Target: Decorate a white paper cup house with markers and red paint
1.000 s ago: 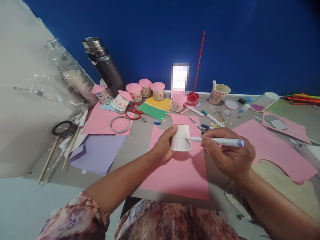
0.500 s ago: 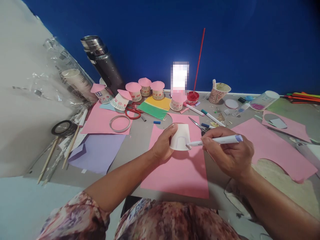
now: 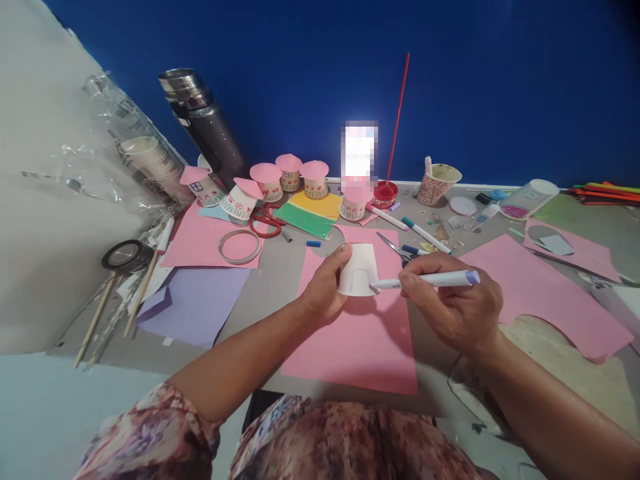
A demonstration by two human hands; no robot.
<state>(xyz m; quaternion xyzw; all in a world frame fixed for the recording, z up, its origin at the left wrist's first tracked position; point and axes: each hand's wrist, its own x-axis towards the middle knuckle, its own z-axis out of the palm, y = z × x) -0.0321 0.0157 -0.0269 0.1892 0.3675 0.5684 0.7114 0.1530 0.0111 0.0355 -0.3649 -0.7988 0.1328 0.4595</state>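
Cup: a small white paper cup (image 3: 359, 270), turned upside down and tipped so its side faces the person. It is plain white; a faint drawn line may be on the side, but it is too pale to be sure.
Where it is: lifted just above a pink paper sheet (image 3: 360, 353), between the two hands.
Left hand: the left hand (image 3: 323, 290) is wrapped snugly around the cup's left side, thumb resting at the top. This grip seems meant to keep the cup from rolling.
Right hand: the right hand (image 3: 453, 307) is closed on a white marker (image 3: 430, 280) in a writing pinch. The marker lies nearly level, lilac end pointing away to the right, tip touching the cup's lower right edge.
Just beyond the grip: scissors (image 3: 395, 248) and loose pens on the grey table (image 3: 280, 280).
Further beyond, leftward: a row of decorated cups with pink roofs (image 3: 270, 181), like little houses, beside a dark steel flask (image 3: 205, 127).
Left of the holding hand: a tape ring (image 3: 241, 247) and purple paper (image 3: 200, 303).
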